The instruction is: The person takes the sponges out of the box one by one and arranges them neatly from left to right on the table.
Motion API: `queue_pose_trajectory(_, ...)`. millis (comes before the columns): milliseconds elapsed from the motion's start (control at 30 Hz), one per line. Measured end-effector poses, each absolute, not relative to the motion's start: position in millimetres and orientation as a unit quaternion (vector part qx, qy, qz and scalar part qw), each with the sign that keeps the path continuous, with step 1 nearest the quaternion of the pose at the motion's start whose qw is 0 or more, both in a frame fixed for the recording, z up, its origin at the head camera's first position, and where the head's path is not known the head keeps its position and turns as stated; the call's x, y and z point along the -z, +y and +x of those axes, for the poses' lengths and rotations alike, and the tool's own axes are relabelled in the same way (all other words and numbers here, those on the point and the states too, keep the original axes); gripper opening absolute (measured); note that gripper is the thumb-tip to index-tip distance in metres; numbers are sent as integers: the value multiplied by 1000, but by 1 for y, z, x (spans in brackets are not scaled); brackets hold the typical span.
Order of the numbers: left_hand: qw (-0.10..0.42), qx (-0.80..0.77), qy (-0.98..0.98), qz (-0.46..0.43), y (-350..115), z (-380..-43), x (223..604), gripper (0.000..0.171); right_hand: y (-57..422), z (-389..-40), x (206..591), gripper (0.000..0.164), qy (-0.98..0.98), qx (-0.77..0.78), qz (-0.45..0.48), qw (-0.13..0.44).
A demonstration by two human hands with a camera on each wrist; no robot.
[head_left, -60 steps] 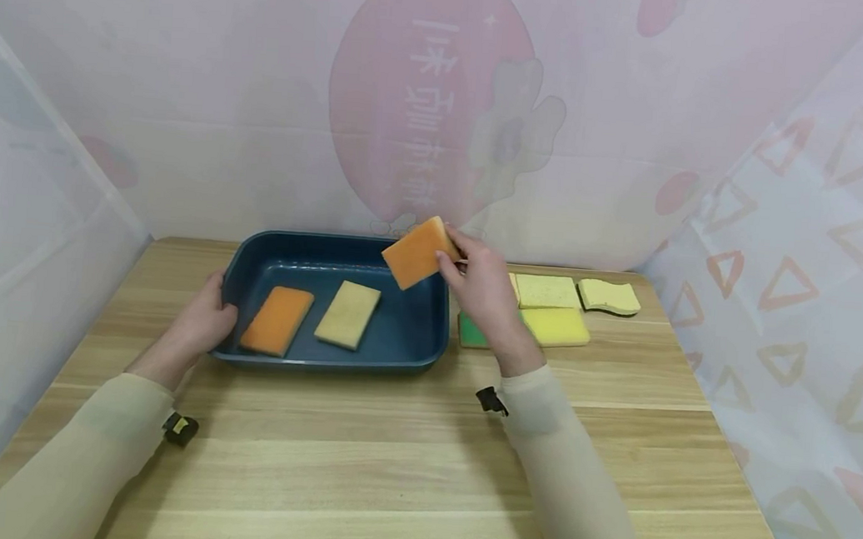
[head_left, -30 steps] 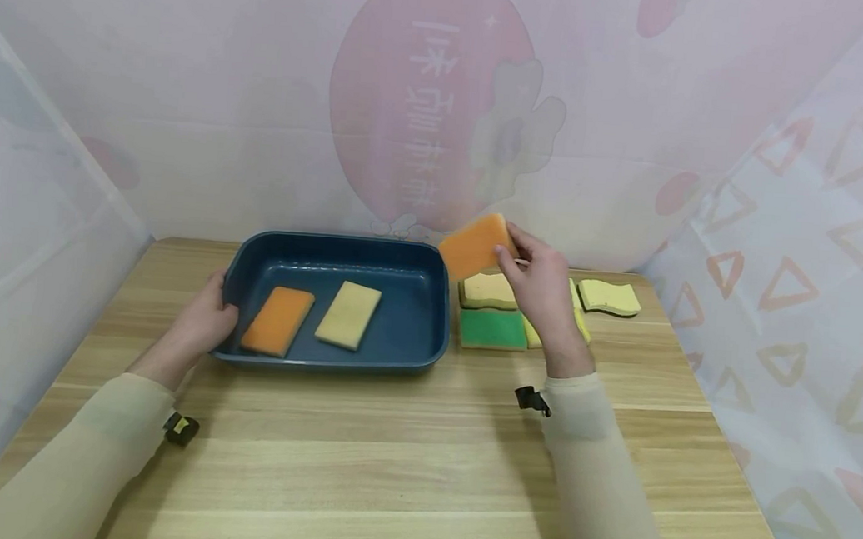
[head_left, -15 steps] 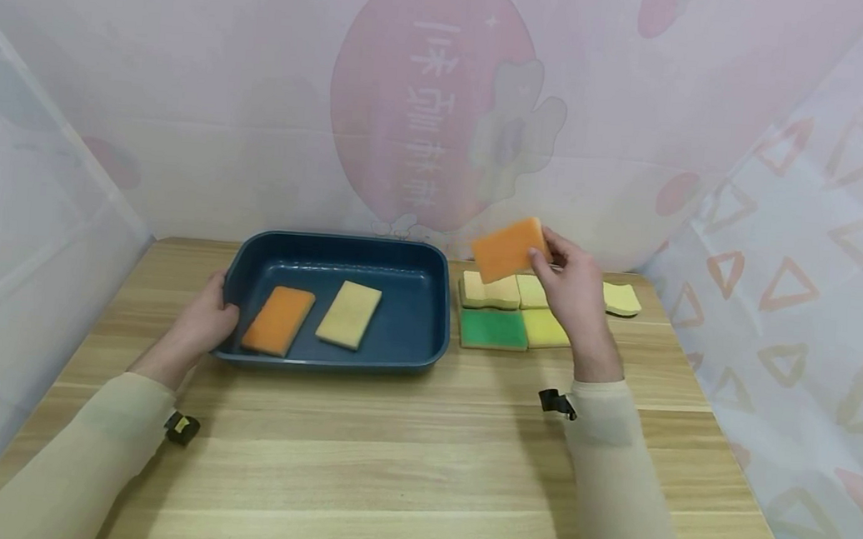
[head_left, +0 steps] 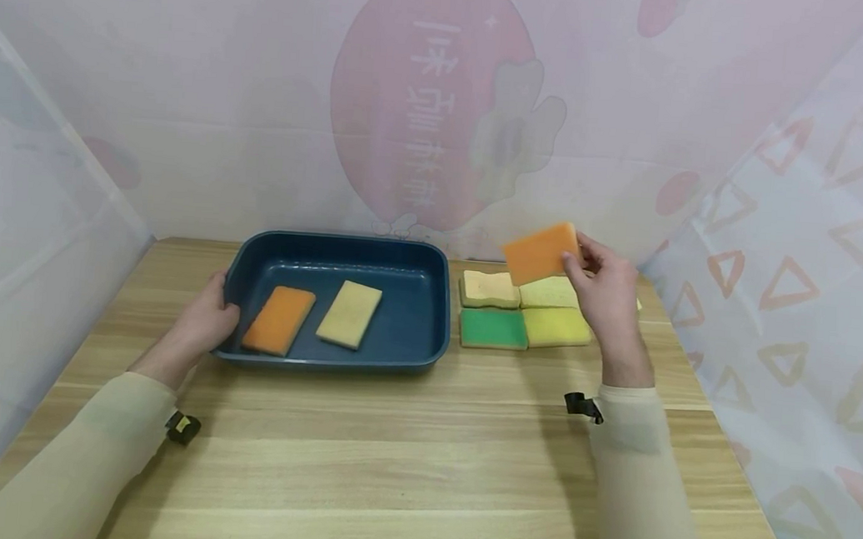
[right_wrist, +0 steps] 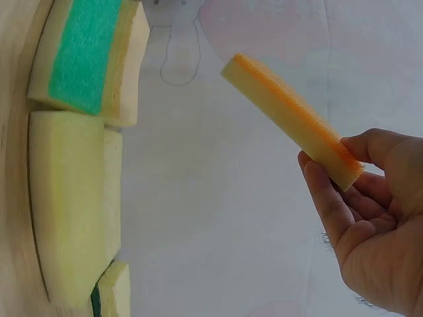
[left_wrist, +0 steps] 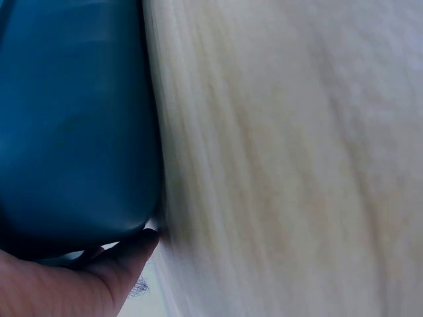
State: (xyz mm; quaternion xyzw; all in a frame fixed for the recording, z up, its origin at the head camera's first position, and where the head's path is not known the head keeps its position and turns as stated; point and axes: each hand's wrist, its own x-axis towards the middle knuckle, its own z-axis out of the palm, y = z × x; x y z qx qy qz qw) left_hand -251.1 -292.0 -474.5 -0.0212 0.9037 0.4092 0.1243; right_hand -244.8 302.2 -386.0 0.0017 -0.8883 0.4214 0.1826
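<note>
My left hand [head_left: 204,316] holds the left end of a dark blue rectangular tray [head_left: 413,322], with the thumb at the tray's outer wall [left_wrist: 79,145] in the left wrist view. Inside lie an orange-topped sponge [head_left: 279,320] and a pale yellow sponge [head_left: 349,315], apart from each other. My right hand [head_left: 610,299] pinches another orange sponge [head_left: 541,255] by one end between thumb and fingers. It is raised over the sponges at the right, tilted; its orange face and pale edge show in the right wrist view.
Right of the tray, several sponges lie in two rows: a green-topped one [head_left: 493,329], a bright yellow one [head_left: 557,327], a wavy pale one [head_left: 490,289] and a light yellow one [head_left: 548,292]. Another is mostly behind my right hand. A printed curtain [head_left: 261,124] hangs behind the wooden table [head_left: 388,467].
My right hand has carried the orange sponge from above the tray's right end rightward over the other sponges. My left hand and the tray stay in place.
</note>
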Motion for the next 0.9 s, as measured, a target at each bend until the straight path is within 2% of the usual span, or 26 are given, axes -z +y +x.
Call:
queue_pose_trajectory(300, 123, -407, 905, -21, -291, -251, 474, 82, 326, -237, 384, 57, -895, -420, -25, 147)
queue_pose_trajectory(767, 129, -412, 902, -15, -289, -250, 471, 81, 362, -233, 384, 53, -908, -381, -48, 168)
queue_pose_trajectory(900, 132, -415, 900, -9, -290, -249, 471, 81, 372, -230, 384, 54, -917, -364, -53, 155)
